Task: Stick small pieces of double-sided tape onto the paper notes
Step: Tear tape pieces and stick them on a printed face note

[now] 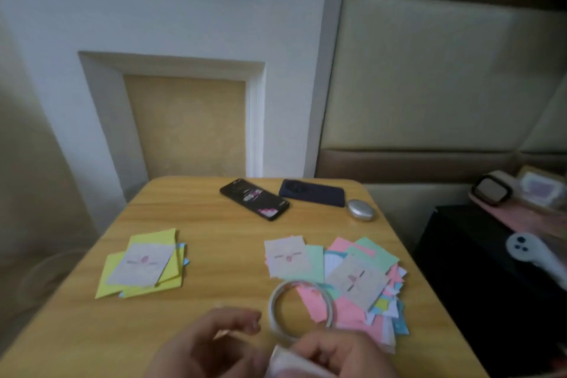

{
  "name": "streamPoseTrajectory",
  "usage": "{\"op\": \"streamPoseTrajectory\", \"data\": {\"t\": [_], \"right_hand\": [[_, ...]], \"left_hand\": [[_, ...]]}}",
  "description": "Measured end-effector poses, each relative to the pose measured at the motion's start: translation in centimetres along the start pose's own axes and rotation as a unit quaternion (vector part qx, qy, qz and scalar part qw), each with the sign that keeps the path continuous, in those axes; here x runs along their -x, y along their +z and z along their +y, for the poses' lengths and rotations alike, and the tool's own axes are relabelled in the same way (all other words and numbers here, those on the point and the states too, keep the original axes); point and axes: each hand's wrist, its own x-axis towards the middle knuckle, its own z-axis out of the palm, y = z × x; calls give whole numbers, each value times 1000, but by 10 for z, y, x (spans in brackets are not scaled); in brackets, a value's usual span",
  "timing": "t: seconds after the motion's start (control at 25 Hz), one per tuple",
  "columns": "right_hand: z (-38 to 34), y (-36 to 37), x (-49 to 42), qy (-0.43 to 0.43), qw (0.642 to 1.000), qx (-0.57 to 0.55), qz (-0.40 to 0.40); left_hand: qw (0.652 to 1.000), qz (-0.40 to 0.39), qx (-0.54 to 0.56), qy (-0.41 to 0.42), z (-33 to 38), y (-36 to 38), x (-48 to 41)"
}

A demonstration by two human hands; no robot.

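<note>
Wooden desk (230, 258) across lower frame. Right half: loose spread of paper notes (362, 281) in pink, green, white and blue, printed ones on top. Left side: stack of yellow notes (112, 284) with one printed note (142, 265) on top, well apart from the spread. Near edge, both blurred: left hand (211, 344) with fingers (245, 321) curled inward, pale sliver at the tips, cannot tell if pinched. Right hand (337, 353) with fingers wrapped round a pale paper (285, 362). Tape roll (272, 308) flat on desk just beyond the hands, overlapping pink notes. Far edge: black phone (254, 199), dark blue phone (311, 193) just beside, small silver case (361, 209).
</note>
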Motion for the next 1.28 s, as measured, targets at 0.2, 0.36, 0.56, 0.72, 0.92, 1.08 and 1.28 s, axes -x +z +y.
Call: {"op": "streamPoseTrajectory", "data": {"t": [0.2,0.36,0.56,0.72,0.92,1.08,1.28], "right_hand": [[-14,10,5,-66,995,-25,71],[-27,9,5,-64,997,-14,39],[-22,12,6,-30,971,-233,41],[-26,21,14,-18,968,-249,8],[-23,7,17,15,981,-185,48],[-29,-3,24,31,987,-153,37],[-26,-8,21,36,983,-179,22]], "left_hand": [[987,140,46,66,14,25,-3],[982,168,24,85,21,25,-3],[960,244,51,129,24,35,1],[948,262,74,165,20,43,5],[978,121,18,170,16,29,7],[976,58,8,209,12,24,7],[965,35,-6,258,8,21,7]]}}
